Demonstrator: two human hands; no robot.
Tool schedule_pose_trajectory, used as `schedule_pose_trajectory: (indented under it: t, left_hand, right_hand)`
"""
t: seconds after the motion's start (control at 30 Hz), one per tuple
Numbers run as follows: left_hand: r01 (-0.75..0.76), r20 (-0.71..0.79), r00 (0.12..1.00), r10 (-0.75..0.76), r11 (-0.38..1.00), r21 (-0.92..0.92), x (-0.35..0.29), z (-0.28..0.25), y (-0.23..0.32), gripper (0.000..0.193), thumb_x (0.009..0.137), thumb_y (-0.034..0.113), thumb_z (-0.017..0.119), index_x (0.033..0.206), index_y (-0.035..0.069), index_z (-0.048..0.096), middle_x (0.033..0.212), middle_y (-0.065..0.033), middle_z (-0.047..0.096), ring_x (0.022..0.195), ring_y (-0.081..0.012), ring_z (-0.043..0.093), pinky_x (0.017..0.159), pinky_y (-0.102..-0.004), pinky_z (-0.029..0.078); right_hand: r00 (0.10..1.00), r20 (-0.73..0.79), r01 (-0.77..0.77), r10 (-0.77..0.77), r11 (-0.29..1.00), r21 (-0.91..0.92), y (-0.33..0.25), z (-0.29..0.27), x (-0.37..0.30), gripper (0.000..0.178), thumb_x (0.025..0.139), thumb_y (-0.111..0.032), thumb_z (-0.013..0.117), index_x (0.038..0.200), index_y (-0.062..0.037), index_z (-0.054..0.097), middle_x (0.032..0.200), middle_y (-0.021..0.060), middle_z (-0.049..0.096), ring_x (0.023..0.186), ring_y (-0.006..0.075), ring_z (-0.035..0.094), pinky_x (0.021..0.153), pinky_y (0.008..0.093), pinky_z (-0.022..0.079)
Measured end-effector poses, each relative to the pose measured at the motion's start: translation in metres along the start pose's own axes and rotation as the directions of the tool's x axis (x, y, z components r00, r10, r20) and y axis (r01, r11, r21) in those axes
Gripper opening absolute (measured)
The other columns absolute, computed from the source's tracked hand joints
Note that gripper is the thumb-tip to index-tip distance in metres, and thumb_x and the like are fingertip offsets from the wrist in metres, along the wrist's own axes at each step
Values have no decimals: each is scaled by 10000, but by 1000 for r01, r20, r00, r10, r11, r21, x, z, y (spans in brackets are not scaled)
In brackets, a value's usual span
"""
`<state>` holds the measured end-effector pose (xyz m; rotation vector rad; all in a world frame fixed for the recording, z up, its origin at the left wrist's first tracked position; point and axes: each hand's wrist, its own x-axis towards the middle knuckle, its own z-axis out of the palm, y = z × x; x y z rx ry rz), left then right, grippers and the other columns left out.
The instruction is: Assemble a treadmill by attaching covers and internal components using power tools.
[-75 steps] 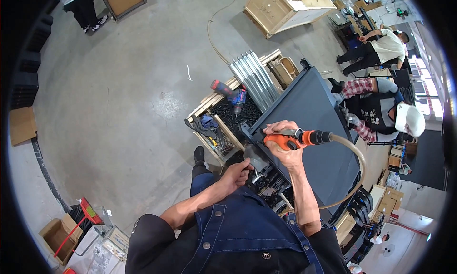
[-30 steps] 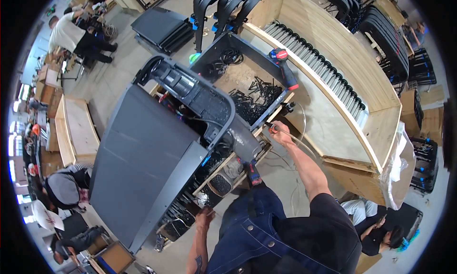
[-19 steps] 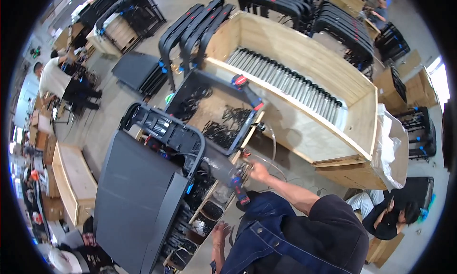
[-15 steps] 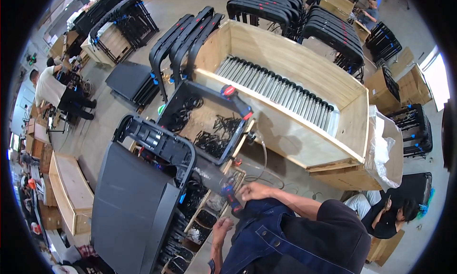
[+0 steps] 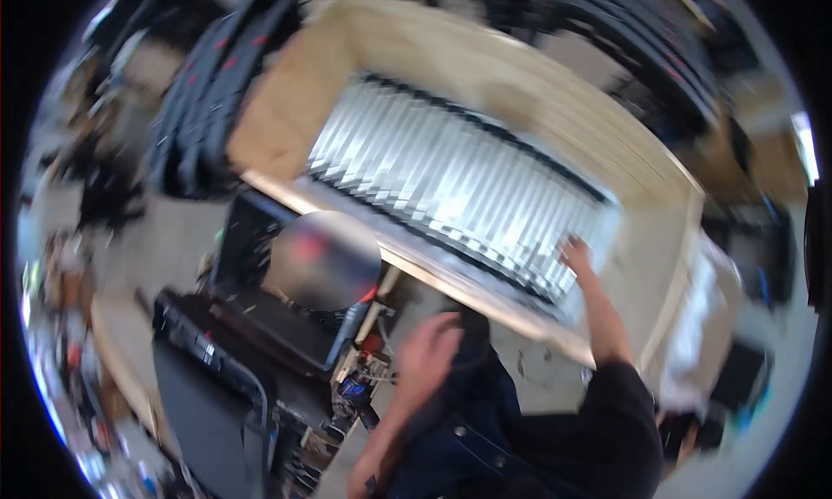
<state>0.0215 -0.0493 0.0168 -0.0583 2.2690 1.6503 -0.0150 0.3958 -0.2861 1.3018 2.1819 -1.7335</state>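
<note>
Inside a large wooden crate [image 5: 316,122] lies a row of silver metal tubes [image 5: 442,178] with black ends. My right hand [image 5: 575,255] reaches over the crate's near side to the right end of the row. Motion blur hides its fingers and whether they touch or grip a tube. In front of my body, near the crate's close side, my left hand [image 5: 429,347] is raised with its fingers partly spread. Nothing shows in it. The picture is blurred overall.
To the left stands a dark flat deck [image 5: 195,395] with a black frame. A blue-and-black cordless driver [image 5: 357,393] lies beside it. A black bin [image 5: 247,230] stands by the crate's near left corner. Black curved frames [image 5: 221,92] stack at the far left.
The view has swung toward the crate, which looks nearer. My right hand has gone from beside the driver into the crate. My left hand has risen and its fingers have spread.
</note>
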Motion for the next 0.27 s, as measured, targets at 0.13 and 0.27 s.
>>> schedule_pose_trajectory:
  t: [0.13, 0.27]
  left_hand:
    - [-340, 18, 927, 374, 820, 460, 110, 95, -44, 326, 842, 274, 760, 1096, 85, 682, 932, -99, 672, 960, -293, 644, 844, -411, 521]
    - [-219, -43, 953, 300, 778, 589, 133, 118, -46, 377, 845, 426, 753, 1061, 120, 703, 864, -30, 638, 891, -202, 629, 904, -349, 484]
  right_hand:
    - [894, -122, -444, 431, 890, -108, 155, -73, 60, 806, 881, -305, 764, 1523, -31, 360, 1264, 132, 654, 1091, 307, 656, 797, 418, 554]
    - [765, 293, -643, 573, 695, 322, 258, -100, 165, 994, 868, -441, 777, 1620, -230, 163, 1540, 106, 460, 1420, 310, 417, 1169, 560, 318]
